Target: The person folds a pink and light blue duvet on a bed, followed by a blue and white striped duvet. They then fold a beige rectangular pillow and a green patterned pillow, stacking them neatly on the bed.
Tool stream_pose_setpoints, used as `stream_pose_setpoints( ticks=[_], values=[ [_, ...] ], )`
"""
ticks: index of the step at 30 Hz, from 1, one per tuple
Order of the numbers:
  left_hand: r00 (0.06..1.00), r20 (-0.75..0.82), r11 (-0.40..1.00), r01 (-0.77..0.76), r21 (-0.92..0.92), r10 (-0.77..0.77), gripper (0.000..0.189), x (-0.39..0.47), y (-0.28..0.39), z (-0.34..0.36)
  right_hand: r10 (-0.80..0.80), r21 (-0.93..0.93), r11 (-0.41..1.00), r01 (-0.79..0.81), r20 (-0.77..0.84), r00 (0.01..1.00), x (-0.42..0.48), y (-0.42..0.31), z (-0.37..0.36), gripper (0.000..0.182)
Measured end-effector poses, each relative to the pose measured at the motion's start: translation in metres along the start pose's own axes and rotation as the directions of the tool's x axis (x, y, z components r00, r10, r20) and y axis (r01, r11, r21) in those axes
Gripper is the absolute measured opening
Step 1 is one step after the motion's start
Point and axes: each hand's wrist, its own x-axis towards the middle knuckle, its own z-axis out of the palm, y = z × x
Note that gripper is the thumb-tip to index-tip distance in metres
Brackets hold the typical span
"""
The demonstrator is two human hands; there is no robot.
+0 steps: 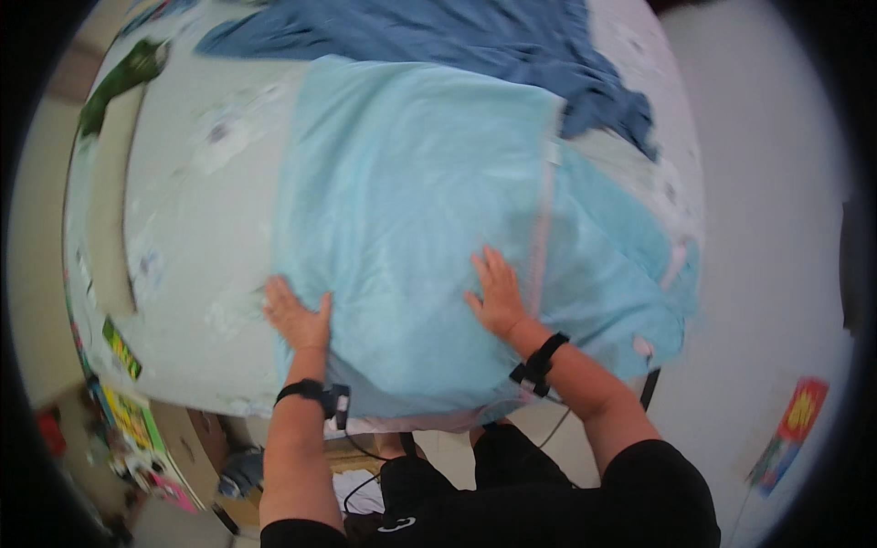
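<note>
A light-blue towel-like cloth [411, 185] lies spread over the bed, its left edge straight and its right part rumpled. My left hand [299, 318] rests palm down at the cloth's left edge, fingers apart. On the right part of the cloth, beside a pale pink trim band [540, 240], my right hand [499, 294] also lies flat with spread fingers. Neither hand grips anything. Small pale pink patches [644, 346] show at the crumpled right end. Black straps with small devices circle both wrists.
A darker blue cloth [425, 31] lies crumpled behind. Along the bed's left side are a long beige bolster [109, 212] and a green item [127, 82]. A cluttered cabinet [171, 445] stands at lower left. Cables trail from both wrists.
</note>
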Motion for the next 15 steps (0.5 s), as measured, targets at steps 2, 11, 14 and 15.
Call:
stream_pose_setpoints(
  ticks=[2,11,14,15],
  values=[
    [0.997,-0.078,0.993,-0.026,-0.114,0.017,0.081,0.0,-0.001,-0.009,0.155,-0.075,0.986,-0.148,0.099,0.983,-0.057,0.014,0.002,0.057],
    [0.968,0.199,0.987,0.161,-0.023,-0.153,0.055,0.042,-0.021,-0.056,0.403,0.28,0.874,-0.397,0.04,0.914,-0.169,0.064,-0.001,0.046],
    [0.969,0.077,0.954,0.212,0.213,-0.233,0.055,0.026,0.014,-0.072,0.634,0.453,0.674,-0.583,0.05,0.772,-0.216,0.113,-0.009,0.042],
    [0.969,0.029,0.925,0.223,0.308,-0.243,0.056,0.01,0.028,-0.07,0.718,0.486,0.591,-0.644,0.047,0.695,-0.232,0.129,-0.015,0.044]
  ],
)
